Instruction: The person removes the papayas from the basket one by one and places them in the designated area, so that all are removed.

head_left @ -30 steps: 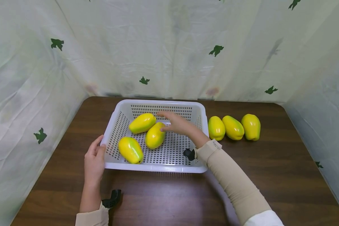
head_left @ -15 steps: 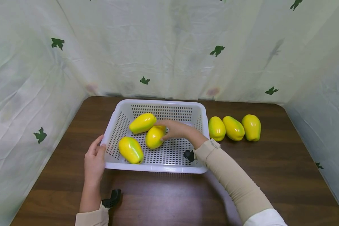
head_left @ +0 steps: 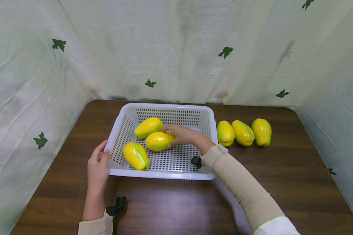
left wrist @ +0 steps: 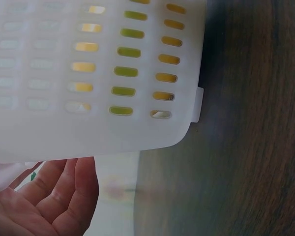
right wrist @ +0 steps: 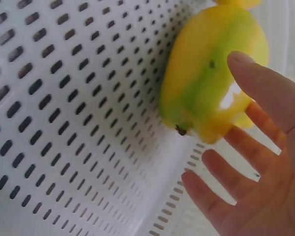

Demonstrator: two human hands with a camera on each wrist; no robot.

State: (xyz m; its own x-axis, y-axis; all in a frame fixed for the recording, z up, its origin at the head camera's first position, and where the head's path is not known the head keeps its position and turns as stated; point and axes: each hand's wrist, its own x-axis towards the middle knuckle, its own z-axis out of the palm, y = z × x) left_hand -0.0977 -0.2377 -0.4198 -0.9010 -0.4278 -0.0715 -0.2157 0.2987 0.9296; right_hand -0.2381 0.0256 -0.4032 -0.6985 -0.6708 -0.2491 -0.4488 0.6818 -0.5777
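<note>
A white perforated plastic basket point(head_left: 161, 175) holds three yellow-green papayas. My left hand point(head_left: 98, 166) grips its left rim near the front corner, thumb on top; in the left wrist view the fingers point(left wrist: 83, 191) are curled under the rim. Inside the basket, my right hand point(head_left: 182, 135) holds the right end of the middle papaya point(head_left: 159, 141) between thumb and fingers. In the right wrist view the thumb lies on this papaya point(right wrist: 201, 73), with some fingertips partly behind it. One papaya point(head_left: 148, 127) lies behind it, and another papaya point(head_left: 136, 156) sits front left.
Right of the basket, three more papayas stand in a row on the brown wooden table point(head_left: 170, 205): a near one point(head_left: 225, 133), a middle one point(head_left: 243, 133) and a far one point(head_left: 261, 132). A pale curtain point(head_left: 182, 52) with green leaf-like shapes surrounds the table.
My right hand has lowered onto the middle papaya, which has turned from nearly lengthwise to crosswise and shifted slightly left. My left hand and the basket have stayed put.
</note>
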